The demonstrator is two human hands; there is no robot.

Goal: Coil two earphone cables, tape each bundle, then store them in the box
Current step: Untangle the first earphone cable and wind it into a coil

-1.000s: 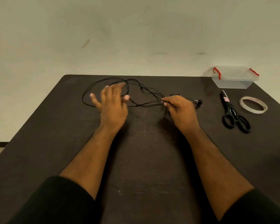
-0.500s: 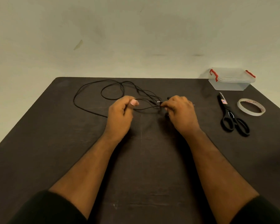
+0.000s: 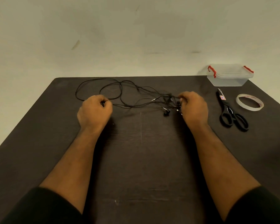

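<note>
Black earphone cables [image 3: 120,92] lie tangled in loose loops across the far middle of the dark table [image 3: 141,159]. My left hand [image 3: 94,111] is curled and pinches a strand of cable at the left end of the tangle. My right hand [image 3: 192,108] pinches the cables at the right end, near the plugs and an earbud [image 3: 166,112] that lies on the table. The strands run stretched between the two hands. A clear plastic box [image 3: 229,76] with red latches and its lid on stands at the far right corner.
Black scissors [image 3: 229,113] lie to the right of my right hand, blades pointing away. A roll of tape [image 3: 249,102] lies flat beyond them near the right edge. A pale wall rises behind the table.
My left hand went from open over the loops to pinching a strand and has pulled left. My hands are farther apart, and the cable between them is drawn out.
</note>
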